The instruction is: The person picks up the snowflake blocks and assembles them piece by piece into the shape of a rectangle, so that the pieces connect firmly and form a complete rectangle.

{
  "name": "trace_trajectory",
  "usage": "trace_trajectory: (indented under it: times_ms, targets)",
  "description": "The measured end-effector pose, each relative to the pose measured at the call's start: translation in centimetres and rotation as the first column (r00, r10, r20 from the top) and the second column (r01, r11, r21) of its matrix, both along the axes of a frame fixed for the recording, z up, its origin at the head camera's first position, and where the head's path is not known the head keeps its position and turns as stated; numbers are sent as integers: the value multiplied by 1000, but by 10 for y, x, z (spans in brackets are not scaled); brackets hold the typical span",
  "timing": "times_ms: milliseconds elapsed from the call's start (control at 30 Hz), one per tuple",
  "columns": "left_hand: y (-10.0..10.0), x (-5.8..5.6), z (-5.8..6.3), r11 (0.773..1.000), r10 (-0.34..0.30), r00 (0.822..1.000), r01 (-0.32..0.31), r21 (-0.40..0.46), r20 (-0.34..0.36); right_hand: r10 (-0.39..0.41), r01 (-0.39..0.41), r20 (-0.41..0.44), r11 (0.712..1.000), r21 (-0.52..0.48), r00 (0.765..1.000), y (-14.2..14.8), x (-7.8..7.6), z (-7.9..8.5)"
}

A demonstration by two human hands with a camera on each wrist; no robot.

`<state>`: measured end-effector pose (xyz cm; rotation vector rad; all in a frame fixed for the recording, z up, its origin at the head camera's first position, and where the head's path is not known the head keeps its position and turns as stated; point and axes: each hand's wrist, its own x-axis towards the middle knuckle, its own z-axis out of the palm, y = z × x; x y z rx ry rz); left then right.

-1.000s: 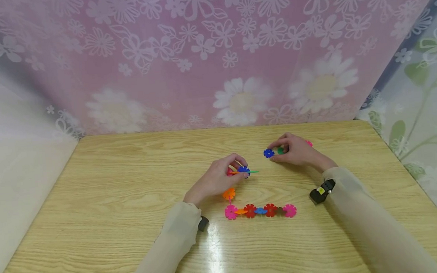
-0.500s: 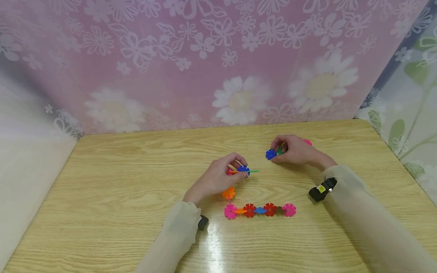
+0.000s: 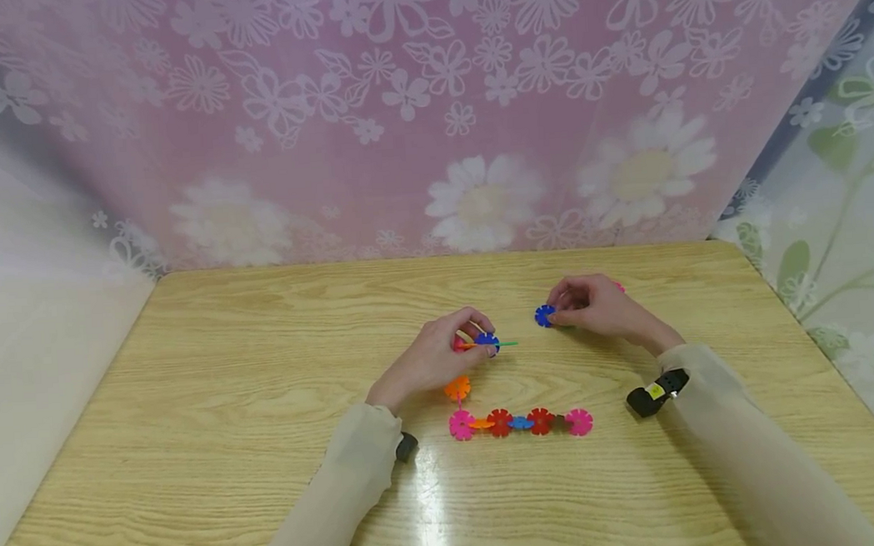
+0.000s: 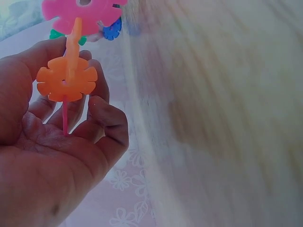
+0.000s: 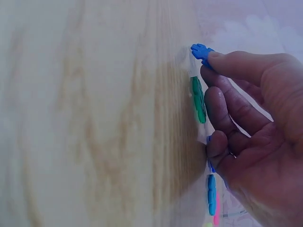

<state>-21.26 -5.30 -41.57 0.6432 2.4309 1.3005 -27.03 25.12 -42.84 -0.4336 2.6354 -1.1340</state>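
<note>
My left hand (image 3: pixel 434 352) pinches a blue notched flower disc (image 3: pixel 488 342) between thumb and fingers. A green disc (image 3: pixel 509 344), seen edge-on, is joined to its right side. From that hand the linked chain runs down through an orange disc (image 3: pixel 457 387) to a pink corner disc (image 3: pixel 461 425); the left wrist view shows a further orange disc (image 4: pixel 67 80) before the palm. My right hand (image 3: pixel 597 307) pinches a separate blue disc (image 3: pixel 545 316) by its edge, apart from the chain. Below its fingers in the right wrist view lies a green disc (image 5: pixel 198 100).
The chain's front row continues right through red (image 3: pixel 500 422) and blue pieces to a pink end disc (image 3: pixel 580 421). More loose discs lie beyond my right hand, including a pink one (image 3: pixel 618 287) and a light blue one (image 5: pixel 211 195). A patterned curtain (image 3: pixel 429 140) hangs behind the wooden table (image 3: pixel 260 334).
My right hand has drawn slightly toward the front and right with the blue disc. The green disc beside it is now hidden in the head view. My left hand stays put.
</note>
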Motion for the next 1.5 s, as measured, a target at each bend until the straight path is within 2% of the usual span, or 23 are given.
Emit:
trace_trajectory:
  times_ms: [200, 633, 967, 1500]
  targets:
    - [0, 1, 0, 1000, -1, 1000, 1, 5, 5, -45, 45, -20, 999, 4, 999, 2, 7, 0]
    - [0, 1, -1, 1000, -2, 1000, 2, 1, -6, -38, 36, -22, 992, -120, 999, -4, 24, -1]
    - [0, 0, -1, 1000, 4, 1000, -5, -12, -11, -38, 38, 5, 987, -154, 999, -16, 39, 3]
    - [0, 0, -1, 1000, 3, 1000, -3, -10, -23, -28, 37, 40, 971, -234, 999, -28, 53, 9]
